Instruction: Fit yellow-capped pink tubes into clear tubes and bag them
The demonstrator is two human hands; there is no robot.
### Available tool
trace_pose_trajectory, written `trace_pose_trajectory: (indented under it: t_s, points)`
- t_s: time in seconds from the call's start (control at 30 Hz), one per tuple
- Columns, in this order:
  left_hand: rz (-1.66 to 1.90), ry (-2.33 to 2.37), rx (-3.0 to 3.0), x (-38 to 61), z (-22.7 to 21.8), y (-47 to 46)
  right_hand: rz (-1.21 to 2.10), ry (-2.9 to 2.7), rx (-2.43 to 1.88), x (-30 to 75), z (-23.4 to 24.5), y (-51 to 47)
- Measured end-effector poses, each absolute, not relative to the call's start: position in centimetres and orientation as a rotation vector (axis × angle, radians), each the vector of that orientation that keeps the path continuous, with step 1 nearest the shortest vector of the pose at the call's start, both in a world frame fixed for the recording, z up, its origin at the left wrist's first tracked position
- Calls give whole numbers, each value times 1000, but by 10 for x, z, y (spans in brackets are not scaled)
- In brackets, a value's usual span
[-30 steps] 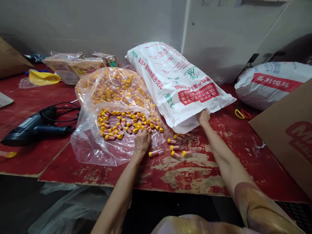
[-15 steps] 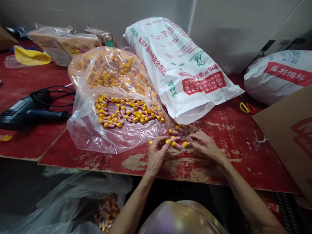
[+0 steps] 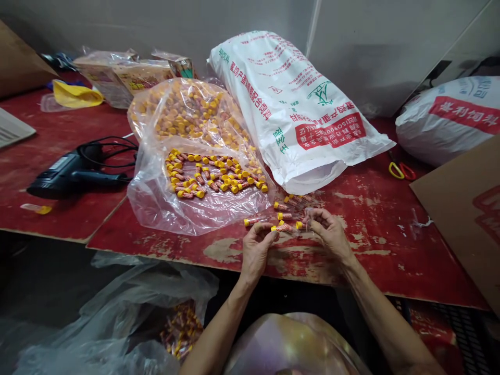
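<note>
My left hand [image 3: 255, 250] rests at the table's front edge, thumb and forefinger closed at the yellow cap of a small capped tube [image 3: 286, 228] with pink-and-white contents. My right hand [image 3: 330, 234] is just to the right, its fingertips pinching a piece of thin clear plastic [image 3: 308, 214] whose exact shape is hard to make out. Between and behind the hands lie several more yellow-capped tubes [image 3: 284, 215], some seemingly in clear sleeves. A large clear plastic bag [image 3: 167, 208], left of the hands, lies open toward me with many such tubes inside.
Behind stands a white printed sack [image 3: 289, 104]; another sack [image 3: 449, 117] is at right, near scissors [image 3: 401, 171] and a cardboard box [image 3: 461, 203]. A corded heat gun [image 3: 74, 174] lies left. Below the red table [image 3: 164, 250], a plastic bag [image 3: 117, 307] holds more tubes.
The view has shifted left. My left fingers have stayed at a yellow-capped tube, while my right fingers have lifted slightly with clear plastic showing between them.
</note>
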State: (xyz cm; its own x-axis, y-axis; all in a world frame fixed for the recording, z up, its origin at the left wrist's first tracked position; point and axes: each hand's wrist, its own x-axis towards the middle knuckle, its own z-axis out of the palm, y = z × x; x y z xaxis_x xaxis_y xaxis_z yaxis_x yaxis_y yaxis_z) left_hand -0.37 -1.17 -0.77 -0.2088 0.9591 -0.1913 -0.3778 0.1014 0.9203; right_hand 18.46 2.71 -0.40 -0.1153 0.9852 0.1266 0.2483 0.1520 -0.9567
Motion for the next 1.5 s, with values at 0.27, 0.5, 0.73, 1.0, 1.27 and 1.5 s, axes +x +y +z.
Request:
trace_pose_trajectory:
  t_s: [0.27, 0.5, 0.73, 1.0, 1.27, 1.5]
  points:
    - [1469, 1110, 562, 17, -18, -21, 1096, -1360, -1277, 159, -10, 1]
    - [1491, 1148, 605, 27, -24, -36, 969, -1504, -1274, 142, -26, -17]
    - [1420, 1280, 766, 15, -32, -44, 765, -1489, -1235, 117, -45, -27]
    - [1280, 2149, 1638, -62, -8, 45, 189, -2167, -1161, 113, -40, -6]
    - [486, 2472, 2088, -92, -20, 135, -108, -2124, -1376, 156, -28, 43]
    - [646, 2452, 2162, -113, -35, 124, -162, -1875, -2077, 210, -7, 204]
